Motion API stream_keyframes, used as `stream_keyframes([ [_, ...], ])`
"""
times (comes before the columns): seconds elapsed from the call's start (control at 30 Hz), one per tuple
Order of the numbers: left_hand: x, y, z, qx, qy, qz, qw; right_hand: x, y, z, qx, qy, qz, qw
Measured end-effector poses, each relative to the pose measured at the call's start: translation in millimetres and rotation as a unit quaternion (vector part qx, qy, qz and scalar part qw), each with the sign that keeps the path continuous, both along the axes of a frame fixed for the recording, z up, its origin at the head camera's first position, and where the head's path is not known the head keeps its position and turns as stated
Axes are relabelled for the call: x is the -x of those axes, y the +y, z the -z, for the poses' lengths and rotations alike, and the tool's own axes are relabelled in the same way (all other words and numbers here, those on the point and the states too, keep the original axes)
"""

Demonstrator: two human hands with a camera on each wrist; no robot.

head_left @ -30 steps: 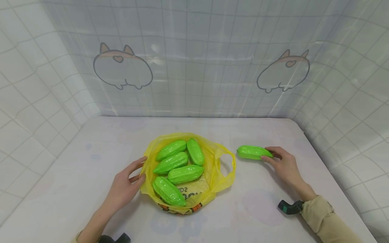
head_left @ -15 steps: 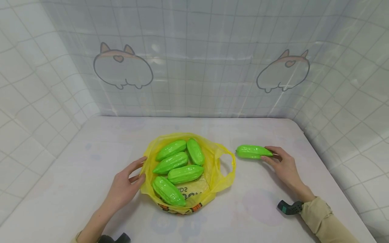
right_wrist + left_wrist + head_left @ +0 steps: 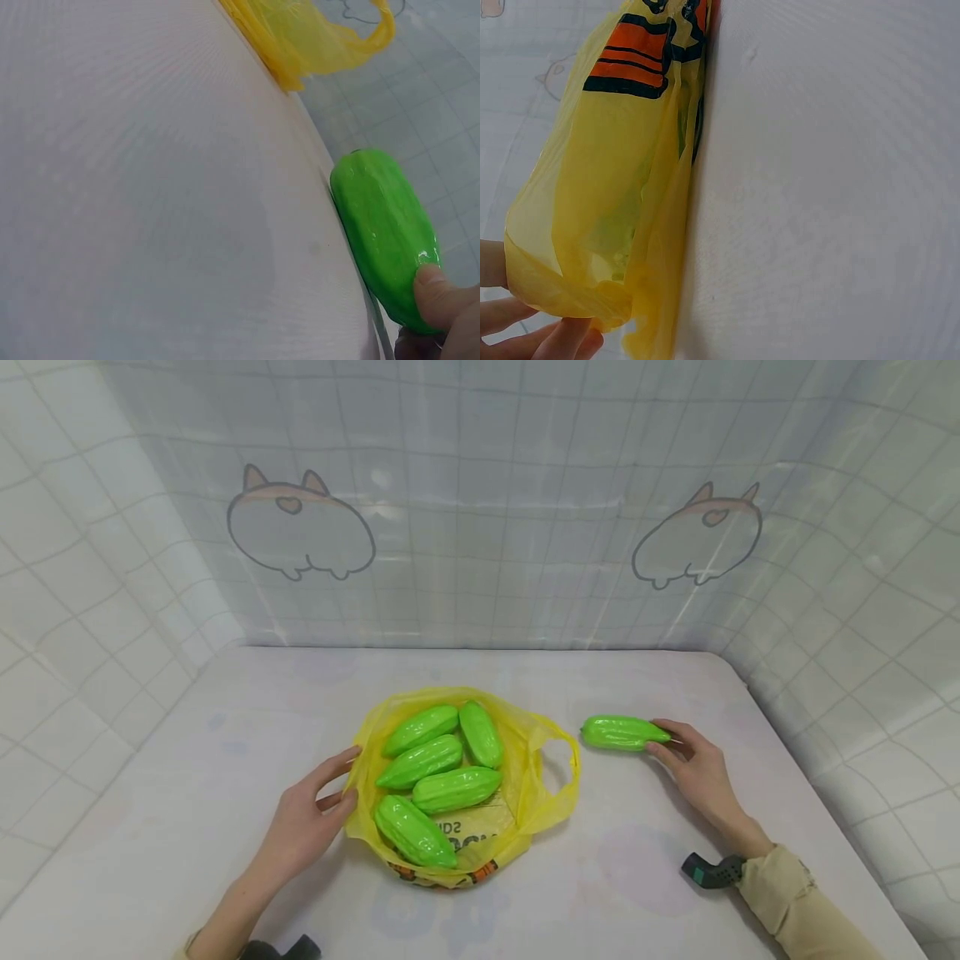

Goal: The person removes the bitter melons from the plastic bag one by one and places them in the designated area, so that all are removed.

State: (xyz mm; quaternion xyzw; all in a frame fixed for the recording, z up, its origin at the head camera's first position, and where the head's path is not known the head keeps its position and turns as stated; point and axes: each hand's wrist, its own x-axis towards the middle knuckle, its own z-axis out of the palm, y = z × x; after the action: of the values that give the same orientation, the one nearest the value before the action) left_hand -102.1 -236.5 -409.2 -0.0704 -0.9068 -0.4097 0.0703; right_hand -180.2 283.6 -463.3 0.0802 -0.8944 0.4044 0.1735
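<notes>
A yellow plastic bag (image 3: pixel 551 814) lies with its mouth wide in the middle of the table in the head view. Several glossy, ribbed green bitter melons (image 3: pixel 457 789) rest inside it. My left hand (image 3: pixel 303 827) holds the bag's left rim with fingertips and thumb; in the left wrist view, fingers (image 3: pixel 566 337) meet the yellow film, partly hidden by it. To the right of the bag, my right hand (image 3: pixel 701 777) pinches the tapered end of another bitter melon (image 3: pixel 618 732), thumb on its near side. That melon lies sideways, low over or on the table; I cannot tell which.
The bag's loop handle (image 3: pixel 573 768) points toward the single melon, with a small gap between them. A white table (image 3: pixel 630 877) carries everything. Tiled-pattern curtains (image 3: pixel 480 568) with dog drawings rise behind it, and pale tiled sheets flank both sides.
The melon in my right hand has shifted very slightly left and away from me. The left hand and the bag look nearly the same.
</notes>
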Motion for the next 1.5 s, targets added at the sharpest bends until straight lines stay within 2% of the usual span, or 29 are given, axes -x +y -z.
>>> stream_keyframes([
  [0.43,0.0,-0.5,-2.5,-0.002,-0.018,-0.004,0.9998,-0.3,0,2.9,0.025,0.010,0.006,0.9996],
  [0.73,-0.7,-0.6,-4.4,-0.005,-0.013,-0.003,0.9999,-0.7,0,1.3,0.029,-0.009,0.034,0.9989],
  [0.93,-1.1,-0.5,-4.8,-0.007,-0.016,-0.003,0.9998,-1.8,0,-1.9,0.024,0.003,0.062,0.9978],
  [1.17,0.4,-0.3,-1.0,0.001,-0.019,-0.005,0.9998,-4.1,2,-9.5,0.060,0.007,0.078,0.9951],
  [1.5,0.8,-0.2,0.2,0.003,-0.018,-0.007,0.9998,-5.4,-2,-23.1,0.071,0.075,0.050,0.9935],
])
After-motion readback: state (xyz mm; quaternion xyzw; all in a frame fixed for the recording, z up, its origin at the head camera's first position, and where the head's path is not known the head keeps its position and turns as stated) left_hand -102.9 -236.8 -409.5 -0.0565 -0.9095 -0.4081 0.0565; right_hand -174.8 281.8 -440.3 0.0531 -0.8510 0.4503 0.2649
